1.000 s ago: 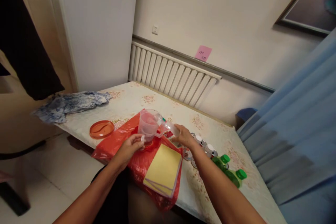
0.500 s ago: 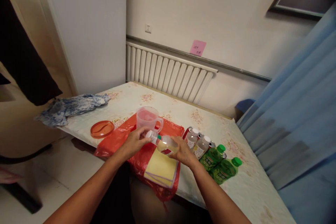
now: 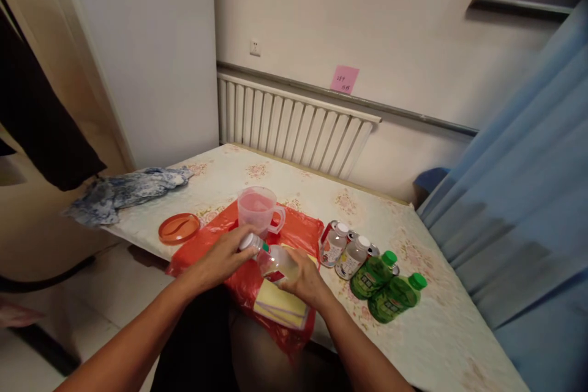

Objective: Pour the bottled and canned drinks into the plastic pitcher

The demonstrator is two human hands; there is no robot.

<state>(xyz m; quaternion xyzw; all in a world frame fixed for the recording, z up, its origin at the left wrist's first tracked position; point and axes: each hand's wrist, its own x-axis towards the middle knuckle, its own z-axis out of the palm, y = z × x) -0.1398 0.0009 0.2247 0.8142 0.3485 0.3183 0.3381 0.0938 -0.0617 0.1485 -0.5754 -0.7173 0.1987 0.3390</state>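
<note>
A clear bottle [image 3: 276,262] of pale liquid, with a white cap [image 3: 252,242] and a red label, is held tilted, cap end to the left. My right hand [image 3: 304,280] wraps round its body. At the other end, the fingers of my left hand [image 3: 229,254] close on the cap; part of them is hidden. Just beyond stands a translucent pink pitcher [image 3: 257,208] with no lid on it. Below the bottle, a folded yellow cloth [image 3: 280,306] lies on a red plastic bag [image 3: 298,229].
Right of my hands stand two white-capped bottles [image 3: 351,257], two green bottles [image 3: 394,299] and several cans [image 3: 373,251]. An orange lid [image 3: 178,228] lies at left, near a crumpled blue-and-white cloth [image 3: 133,190]. A flowered cloth covers the table [image 3: 316,190]; a radiator [image 3: 294,125] runs behind it.
Both hands have moved slightly left and toward me with the bottle. My left hand has turned further over the cap. The pitcher and standing bottles have stayed in place.
</note>
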